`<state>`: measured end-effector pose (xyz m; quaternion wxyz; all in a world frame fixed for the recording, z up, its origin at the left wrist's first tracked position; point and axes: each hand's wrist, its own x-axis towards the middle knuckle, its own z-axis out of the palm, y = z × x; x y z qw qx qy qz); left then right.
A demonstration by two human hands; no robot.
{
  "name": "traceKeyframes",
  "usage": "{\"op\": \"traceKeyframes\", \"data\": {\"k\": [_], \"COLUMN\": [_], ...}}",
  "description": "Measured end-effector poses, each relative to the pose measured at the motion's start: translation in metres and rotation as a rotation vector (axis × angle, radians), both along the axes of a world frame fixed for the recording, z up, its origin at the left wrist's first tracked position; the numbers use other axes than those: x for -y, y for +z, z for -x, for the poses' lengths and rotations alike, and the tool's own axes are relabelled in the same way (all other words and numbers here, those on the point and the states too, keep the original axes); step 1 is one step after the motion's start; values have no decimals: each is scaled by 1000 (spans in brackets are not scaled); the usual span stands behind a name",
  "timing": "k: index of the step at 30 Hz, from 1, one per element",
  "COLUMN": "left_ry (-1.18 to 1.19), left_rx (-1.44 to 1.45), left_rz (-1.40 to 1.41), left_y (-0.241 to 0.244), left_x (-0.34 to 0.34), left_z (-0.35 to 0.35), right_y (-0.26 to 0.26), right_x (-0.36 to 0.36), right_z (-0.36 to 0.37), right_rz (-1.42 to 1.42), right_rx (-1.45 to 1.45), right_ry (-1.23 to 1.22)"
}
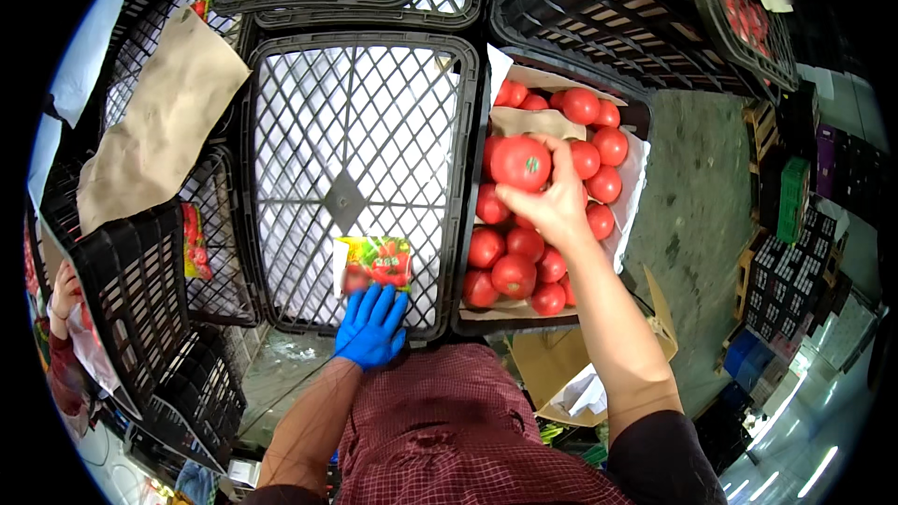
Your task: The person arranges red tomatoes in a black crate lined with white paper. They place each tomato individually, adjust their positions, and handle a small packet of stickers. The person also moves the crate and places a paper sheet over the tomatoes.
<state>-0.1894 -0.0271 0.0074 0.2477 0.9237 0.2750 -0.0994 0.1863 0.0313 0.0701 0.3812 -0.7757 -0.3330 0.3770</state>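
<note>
My right hand (pixel 555 200), bare, is curled around a large red tomato (pixel 520 163) with a small green sticker. It hovers over a black crate (pixel 484 327) full of other red tomatoes (pixel 514 275), lined with brown and white paper. On the left, my left hand (pixel 372 326) wears a blue glove and rests palm down, fingers spread, at the near edge of a black lattice crate lid (pixel 344 200). Its fingertips meet a colourful printed packet or label (pixel 379 263) lying on the lid. White material shows beneath the lattice.
Brown paper (pixel 165 119) drapes over crates at the left. A tilted black crate (pixel 603 17) with tomatoes stands at the far right. An open cardboard box (pixel 554 372) sits by my right side. Another person's hand (pixel 65 291) shows at the left rim, beside an upright crate (pixel 133 294).
</note>
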Motion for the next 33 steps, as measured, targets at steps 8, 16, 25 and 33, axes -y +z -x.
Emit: {"op": "traceKeyframes", "data": {"k": [8,16,25,33], "left_ry": [77,547,609,544], "left_rx": [177,529,695,626], "left_rz": [104,600,444,88], "left_y": [21,178,254,305], "left_x": [-13,-31,-14,-6], "left_z": [-6,-4,64,90], "right_y": [72,142,217,272], "right_x": [71,102,106,105], "right_z": [104,195,260,288], "right_rz": [-21,-37,-302,-545], "right_rx": [-318,-321,20,313], "right_ry": [124,192,444,538]}}
